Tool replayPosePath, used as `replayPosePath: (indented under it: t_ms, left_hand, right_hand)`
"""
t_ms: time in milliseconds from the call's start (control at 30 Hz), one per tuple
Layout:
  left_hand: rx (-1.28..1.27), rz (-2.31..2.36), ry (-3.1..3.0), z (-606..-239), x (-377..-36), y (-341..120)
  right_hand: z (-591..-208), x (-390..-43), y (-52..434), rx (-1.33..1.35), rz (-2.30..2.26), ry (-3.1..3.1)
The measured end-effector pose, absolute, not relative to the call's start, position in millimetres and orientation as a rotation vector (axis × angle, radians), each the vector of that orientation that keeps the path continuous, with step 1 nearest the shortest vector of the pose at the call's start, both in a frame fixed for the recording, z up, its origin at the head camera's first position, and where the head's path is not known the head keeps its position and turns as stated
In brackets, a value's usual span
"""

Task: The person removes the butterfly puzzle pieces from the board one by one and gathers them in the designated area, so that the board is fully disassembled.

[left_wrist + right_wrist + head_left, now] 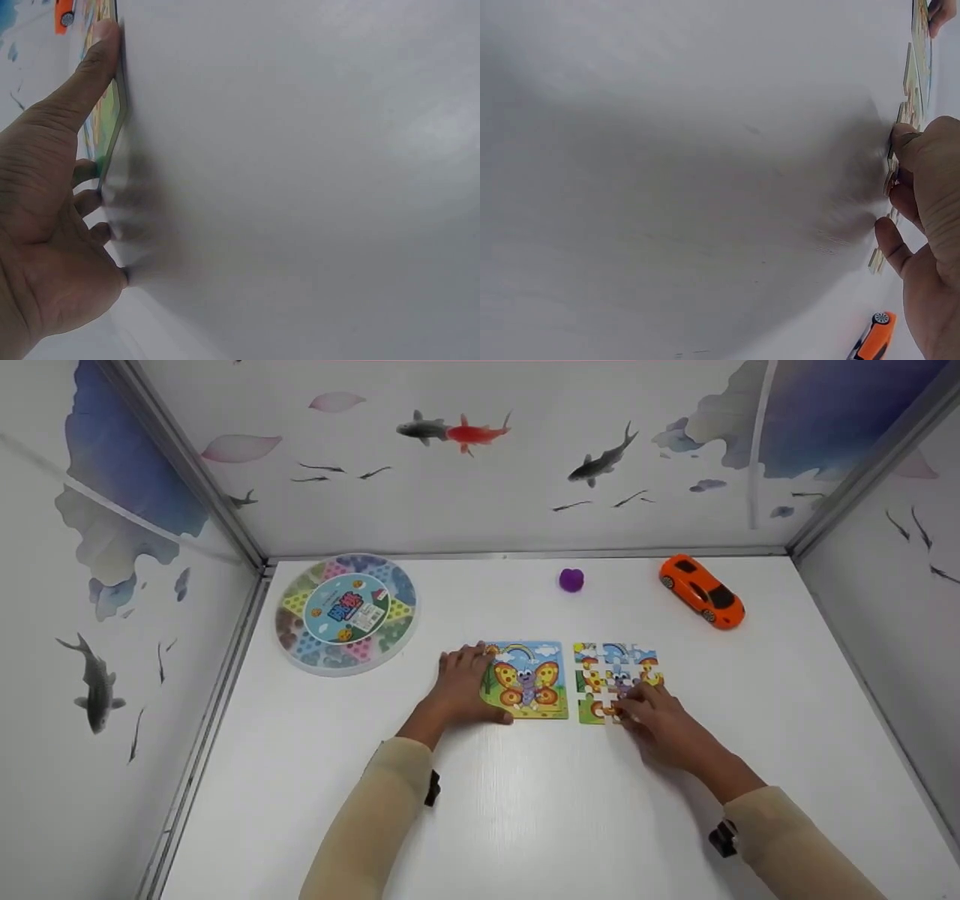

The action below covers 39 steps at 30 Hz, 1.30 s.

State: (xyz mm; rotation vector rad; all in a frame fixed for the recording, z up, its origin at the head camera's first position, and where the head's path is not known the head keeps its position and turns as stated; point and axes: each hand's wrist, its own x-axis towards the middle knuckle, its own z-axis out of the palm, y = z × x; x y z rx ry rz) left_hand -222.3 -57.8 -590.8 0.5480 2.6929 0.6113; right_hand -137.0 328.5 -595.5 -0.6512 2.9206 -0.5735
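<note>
In the head view, a square butterfly picture board (pixel 528 679) lies flat in the middle of the table. My left hand (pixel 465 688) is at its left side, fingers spread, with the thumb along the near edge and fingertips at the left edge. In the left wrist view, the thumb (pixel 101 56) rests on the board (pixel 109 120). To the right lies a partly joined jigsaw puzzle (pixel 592 679) with white gaps between pieces. My right hand (pixel 664 727) pinches a small puzzle piece (pixel 890 176) at its near right corner; the fingers hide part of the puzzle.
A round board-game case (pixel 292 656) lies at the back left. A small purple object (pixel 571 580) sits behind the puzzle, and an orange toy car (pixel 703 592) stands at the back right. Decorated white walls (pixel 480 510) enclose the table's back and sides.
</note>
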Motion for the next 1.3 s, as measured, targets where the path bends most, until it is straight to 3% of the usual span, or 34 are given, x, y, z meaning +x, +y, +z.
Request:
replayPosePath:
  t_ms: [500, 1300]
  left_hand:
    - [0.554, 0.616, 2.698, -589.0, -221.3, -57.9]
    - [0.56, 0.582, 2.708, -595.3, -224.9, -59.1]
  right_hand:
    - [-590.5, -143.1, 321.4, -0.635, -0.585, 2.911]
    - [-591.8, -184.4, 218.3, -0.744, -0.551, 2.847]
